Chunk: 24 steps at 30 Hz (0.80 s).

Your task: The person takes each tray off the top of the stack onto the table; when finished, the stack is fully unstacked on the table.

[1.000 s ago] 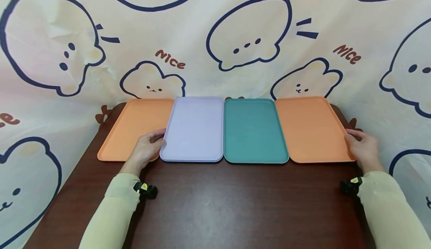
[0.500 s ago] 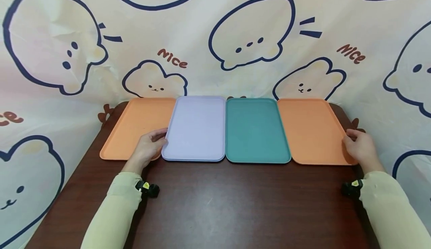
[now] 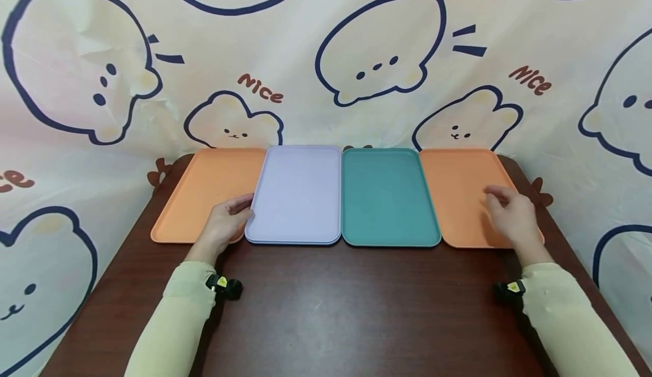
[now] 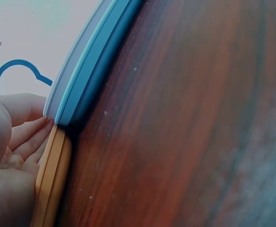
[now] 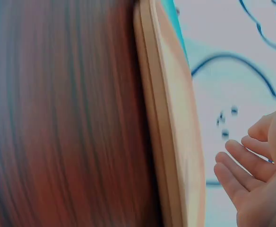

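In the head view, a lavender tray lies between an orange tray on the left and a green tray. Its front edge shows a second rim beneath it. My left hand is over the left orange tray, its fingertips touching the left side of the lavender one. The left wrist view shows those fingers mostly straight against the lavender tray's corner. Above the right orange tray hovers my right hand, holding nothing. Its fingers are loosely spread and apart from the tray in the right wrist view.
The trays stand side by side along the far part of a dark brown wooden table. Behind and around it hangs a pale cloth with cartoon animal outlines. Each wrist wears a small black camera.
My right hand has let go of the right orange tray's outer edge and moved left over it. That tray shifted slightly earlier. My left hand stays at the lavender tray.
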Motion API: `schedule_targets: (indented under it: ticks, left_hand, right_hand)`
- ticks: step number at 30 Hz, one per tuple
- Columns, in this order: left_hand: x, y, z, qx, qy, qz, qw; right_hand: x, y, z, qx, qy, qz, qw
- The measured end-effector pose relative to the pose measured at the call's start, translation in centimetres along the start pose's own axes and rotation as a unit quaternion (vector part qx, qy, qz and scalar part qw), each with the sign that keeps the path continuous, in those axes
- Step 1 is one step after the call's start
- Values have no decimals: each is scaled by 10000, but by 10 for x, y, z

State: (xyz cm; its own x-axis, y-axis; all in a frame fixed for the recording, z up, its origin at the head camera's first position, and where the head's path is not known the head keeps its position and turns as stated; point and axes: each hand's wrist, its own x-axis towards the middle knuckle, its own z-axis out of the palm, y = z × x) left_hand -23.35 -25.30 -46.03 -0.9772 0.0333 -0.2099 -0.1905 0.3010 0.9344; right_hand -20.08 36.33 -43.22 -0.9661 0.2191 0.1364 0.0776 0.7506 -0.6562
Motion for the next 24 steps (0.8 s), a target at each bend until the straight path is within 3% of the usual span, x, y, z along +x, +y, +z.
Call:
schedule_targets:
  ticks: [7, 18, 24]
  left_hand:
    - [1, -3, -1, 45, 15, -29, 10000]
    - [1, -2, -1, 7, 59, 0, 10000]
    - [2, -2, 0, -23, 94, -12, 10000]
  right_hand:
    - [-9, -39, 25, 871, -442, -288, 9948]
    - [-16, -88, 62, 1981, -1254, -347, 9715]
    - [-20, -106, 84, 2088, -1529, -307, 9654]
